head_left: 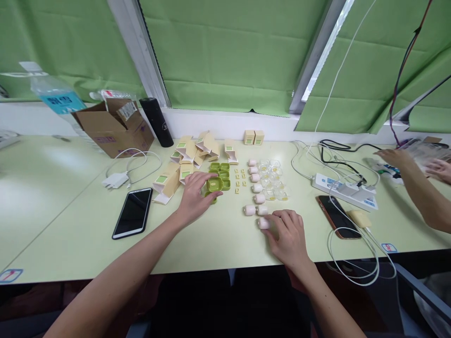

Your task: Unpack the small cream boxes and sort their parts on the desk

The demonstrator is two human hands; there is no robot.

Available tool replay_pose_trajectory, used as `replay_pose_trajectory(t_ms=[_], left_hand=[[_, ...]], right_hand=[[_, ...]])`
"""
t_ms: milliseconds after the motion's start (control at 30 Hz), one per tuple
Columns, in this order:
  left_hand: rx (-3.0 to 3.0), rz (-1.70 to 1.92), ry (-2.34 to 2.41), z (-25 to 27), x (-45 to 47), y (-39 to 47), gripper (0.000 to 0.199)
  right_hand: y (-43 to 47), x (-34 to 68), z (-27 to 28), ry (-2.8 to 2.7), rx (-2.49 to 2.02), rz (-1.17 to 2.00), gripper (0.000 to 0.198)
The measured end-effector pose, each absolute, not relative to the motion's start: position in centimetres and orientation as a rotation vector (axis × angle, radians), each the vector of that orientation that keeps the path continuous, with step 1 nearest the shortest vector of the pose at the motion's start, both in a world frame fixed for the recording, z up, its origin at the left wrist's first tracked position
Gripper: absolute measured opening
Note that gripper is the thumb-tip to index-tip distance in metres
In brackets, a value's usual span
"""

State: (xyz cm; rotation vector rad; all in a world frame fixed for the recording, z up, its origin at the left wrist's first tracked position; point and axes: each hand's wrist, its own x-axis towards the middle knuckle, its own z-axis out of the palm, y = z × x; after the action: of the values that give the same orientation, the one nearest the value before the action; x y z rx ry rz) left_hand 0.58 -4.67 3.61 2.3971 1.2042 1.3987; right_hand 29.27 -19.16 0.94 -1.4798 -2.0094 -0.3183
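Between the thumb and fingers of my left hand (pixel 197 197) is a small green square cup (pixel 214 184), held over a group of similar green cups (pixel 224 174). My right hand (pixel 289 232) has its thumb and fingers round a small pale pink cylinder (pixel 263 223) low on the table. More pale cylinders (pixel 260 199) stretch away from it in a rough column. To their left lie two columns of tiny yellow-green clip-like pieces (pixel 237 183). Clear plastic pieces with yellow spots (pixel 273 180) are grouped to their right.
Opened small cartons (pixel 169 180) lie behind my left hand; two closed boxes (pixel 253 137) stand by the wall. Phones (pixel 133 213), a power strip (pixel 345 191) with loose cables, a cardboard box (pixel 116 126) and a black flask (pixel 157 122) surround them. Another person's arm (pixel 419 185) reaches in at right.
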Motion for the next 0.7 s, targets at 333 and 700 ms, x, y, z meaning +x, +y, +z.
replay_pose_trajectory(t_ms=[333,700], left_hand=[[2.401,1.333,1.256,4.13,0.63,-4.99,0.036],[2.419,1.402,1.216,3.81,0.65,-4.79,0.035]], right_hand=[[-19.28,29.14,1.51,-2.014,-1.539,-0.186,0.034],[-19.24,29.14,1.53,-2.004,-1.565,-0.16,0.039]])
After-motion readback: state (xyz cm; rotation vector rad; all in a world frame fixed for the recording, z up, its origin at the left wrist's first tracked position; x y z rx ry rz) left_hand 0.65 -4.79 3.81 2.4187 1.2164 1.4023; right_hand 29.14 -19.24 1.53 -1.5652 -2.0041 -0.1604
